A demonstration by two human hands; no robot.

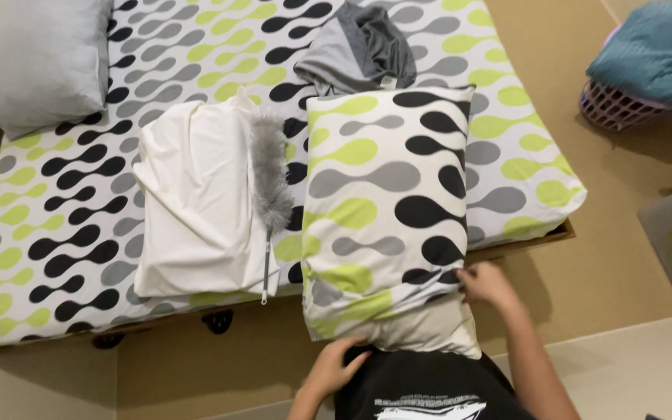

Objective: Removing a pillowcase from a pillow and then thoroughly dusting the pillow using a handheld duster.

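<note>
**Both hands at the open end of a patterned pillowcase, pillow partly covered**

Right hand (488, 285): positioned at the lower right corner of the pillowcase (386, 202). Fingers are closed on the fabric edge, pinching it where the case ends. The forearm runs down and to the right, out of the bottom of the view.

Left hand (334, 365): positioned at the lower left of the same pillow, below the case's hem. Fingers are curled against the exposed pillow (429, 330); whether they actually clamp material cannot be told, since the fingertips are partly hidden.

Pillow and case: the case carries a black, grey and lime-green drop pattern on white. It covers most of the pillow. A plain beige end of the pillow protrudes past the hem, between the two hands. The far part of the pillow lies on the bed; the near end overhangs the bed edge toward the person, who wears a black printed shirt (429, 389).

Bed: the mattress sheet (71, 225) matches the case's pattern. Just left of the pillow lies a grey fluffy duster (270, 171), its thin handle pointing toward the near edge. The duster rests on a folded cream cloth (196, 202). A crumpled grey garment (359, 50) sits touching the pillow's far end. A grey pillow (44, 58) occupies the far left corner.

Surroundings: a laundry basket (612, 107) holding teal fabric (659, 50) stands on the floor, well apart to the right.
</note>
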